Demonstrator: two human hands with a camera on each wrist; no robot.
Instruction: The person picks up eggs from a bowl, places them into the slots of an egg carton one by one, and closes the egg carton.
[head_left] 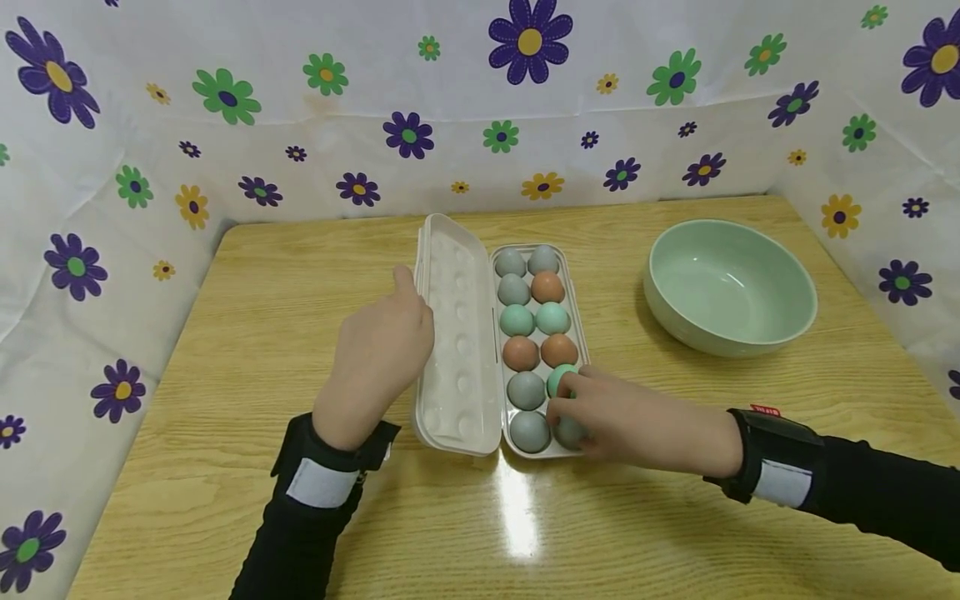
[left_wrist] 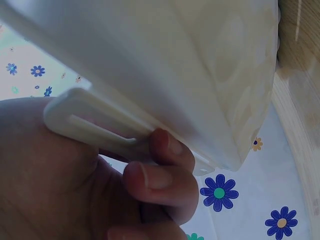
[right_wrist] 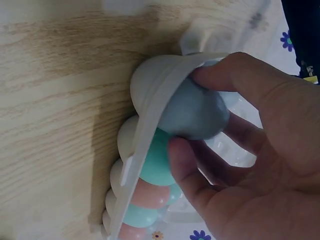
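Note:
An egg carton [head_left: 546, 452] stands open in the middle of the table, its white lid [head_left: 459, 350] folded out to the left. Two rows of grey, brown and mint-green eggs [head_left: 521, 353] fill the cups. My left hand [head_left: 378, 346] grips the lid's outer edge; in the left wrist view its fingers curl by the slotted flap [left_wrist: 92, 122]. At the near right cup my right hand [head_left: 637, 417] has thumb and fingers around a grey egg [right_wrist: 195, 112], which sits within the carton rim. A mint-green egg [right_wrist: 159, 157] lies just beside that one.
A large pale green bowl [head_left: 731, 287] stands at the back right of the wooden table [head_left: 300, 300]. White cloth [head_left: 465, 100] with printed flowers rises behind the table and along both sides.

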